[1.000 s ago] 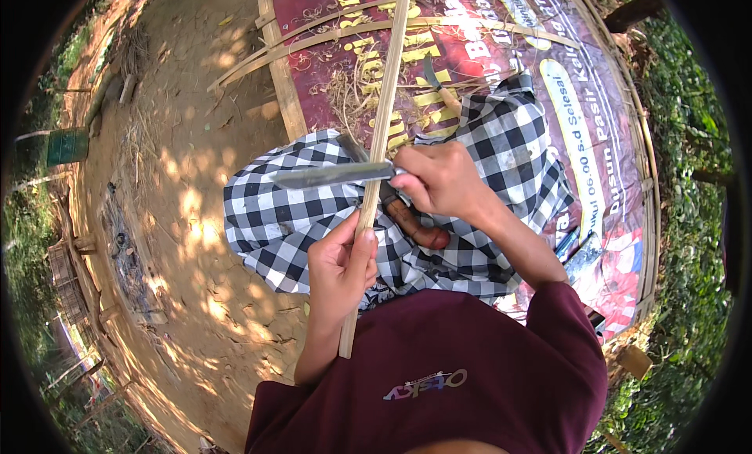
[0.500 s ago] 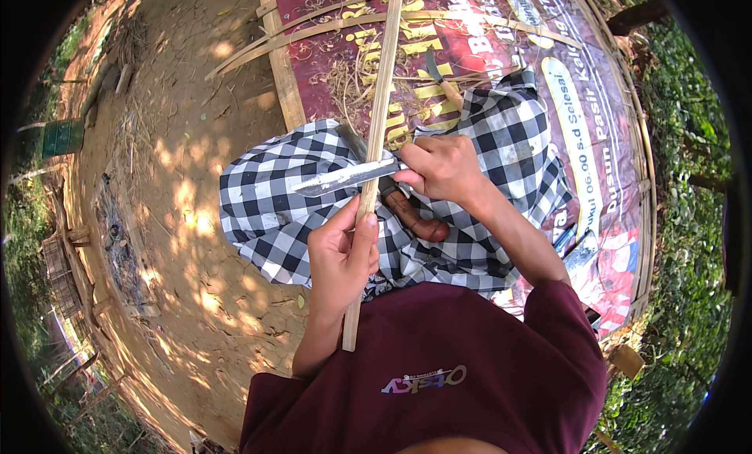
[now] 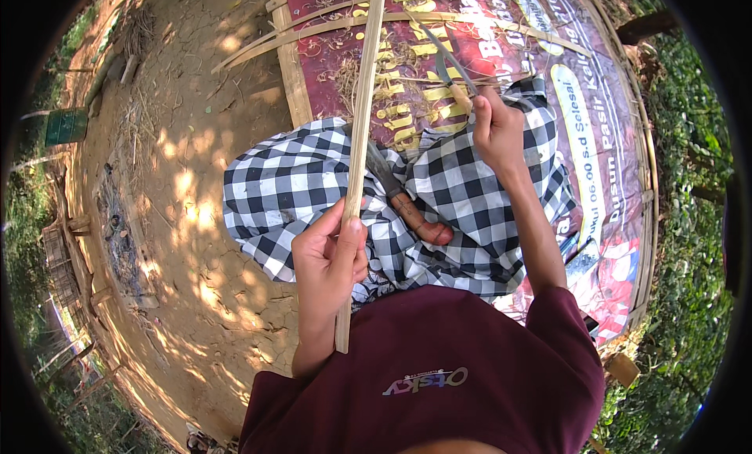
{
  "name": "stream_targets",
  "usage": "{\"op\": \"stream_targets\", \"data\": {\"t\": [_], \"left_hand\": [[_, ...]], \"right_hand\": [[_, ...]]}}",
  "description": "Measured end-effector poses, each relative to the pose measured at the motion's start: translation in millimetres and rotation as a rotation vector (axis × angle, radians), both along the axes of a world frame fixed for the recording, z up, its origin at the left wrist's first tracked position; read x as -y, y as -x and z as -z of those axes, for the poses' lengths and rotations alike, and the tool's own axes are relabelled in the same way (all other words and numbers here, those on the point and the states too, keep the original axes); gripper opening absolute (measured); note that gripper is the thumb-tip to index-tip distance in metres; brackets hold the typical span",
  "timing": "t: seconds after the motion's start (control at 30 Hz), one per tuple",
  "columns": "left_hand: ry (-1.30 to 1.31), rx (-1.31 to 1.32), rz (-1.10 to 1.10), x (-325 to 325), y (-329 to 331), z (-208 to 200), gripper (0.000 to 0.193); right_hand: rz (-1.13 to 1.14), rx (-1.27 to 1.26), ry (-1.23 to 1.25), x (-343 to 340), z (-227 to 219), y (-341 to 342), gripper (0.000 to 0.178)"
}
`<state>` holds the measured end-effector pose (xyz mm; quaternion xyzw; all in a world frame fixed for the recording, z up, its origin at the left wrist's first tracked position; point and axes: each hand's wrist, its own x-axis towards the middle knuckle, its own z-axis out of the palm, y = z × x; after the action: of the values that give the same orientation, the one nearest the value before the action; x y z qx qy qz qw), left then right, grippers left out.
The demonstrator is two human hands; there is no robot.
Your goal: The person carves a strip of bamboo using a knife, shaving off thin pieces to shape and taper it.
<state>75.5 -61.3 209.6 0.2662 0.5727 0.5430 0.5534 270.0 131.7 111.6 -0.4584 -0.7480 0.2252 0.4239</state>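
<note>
My left hand (image 3: 327,254) pinches a long pale bamboo strip (image 3: 362,125) between thumb and fingers. The strip stands nearly lengthwise in front of me, its lower end against my shirt. Off to the right, my right hand (image 3: 499,129) is closed round a knife (image 3: 445,50), its blade pointing up and left, away from the strip. The knife's handle is hidden in the fist. Across my lap, on the black-and-white checked cloth (image 3: 290,172), lies a larger blade with a brown wooden handle (image 3: 419,221). A small curved blade with a light wooden handle (image 3: 460,98) lies just beyond my right hand.
A printed dark red banner (image 3: 321,70) covers the bamboo platform I sit on, with curly shavings (image 3: 352,82) scattered over it. Bent bamboo strips (image 3: 313,35) lie across its far part. Bare earth (image 3: 204,141) stretches to the left; green plants (image 3: 697,180) grow at the right.
My right hand has swung up and right with the knife, taking the blade off the strip. The strip's upper part has tilted slightly left, with my left hand still gripping it.
</note>
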Motion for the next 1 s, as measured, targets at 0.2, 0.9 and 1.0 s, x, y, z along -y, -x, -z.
{"op": "stream_targets", "data": {"t": [0.2,0.9,1.0], "left_hand": [[0.037,-0.012,0.001,-5.3,-2.4,4.4,0.031],[-0.109,-0.113,0.046,28.0,3.7,-17.0,0.029],[-0.041,-0.061,0.003,11.2,-2.4,-12.7,0.03]], "right_hand": [[-0.332,-0.026,-0.092,48.1,-26.5,39.8,0.026],[0.322,0.247,-0.041,-49.0,28.1,-30.5,0.032],[0.19,0.114,-0.019,-19.1,10.6,-16.5,0.027]]}}
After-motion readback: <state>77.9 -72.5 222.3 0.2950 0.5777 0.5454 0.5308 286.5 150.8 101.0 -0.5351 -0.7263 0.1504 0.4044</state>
